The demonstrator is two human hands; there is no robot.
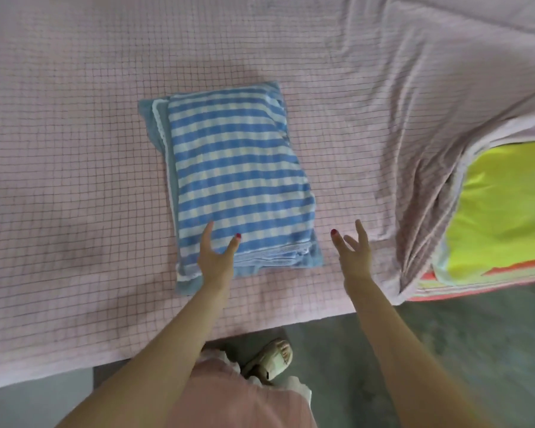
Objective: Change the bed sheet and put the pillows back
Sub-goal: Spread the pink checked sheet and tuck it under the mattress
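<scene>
My left hand [216,258] has its fingers spread straight over the near edge of the folded blue striped sheet [235,177], gripping nothing; my right hand [354,253] hovers splayed just beside it; I judge both are set to lift it; it lies mid-bed on the pink checked sheet [74,180], rumpled off the right corner, baring the yellow mattress [504,205].

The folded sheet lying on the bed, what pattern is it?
The folded sheet has blue and white checked stripes, seen in the head view.
</scene>
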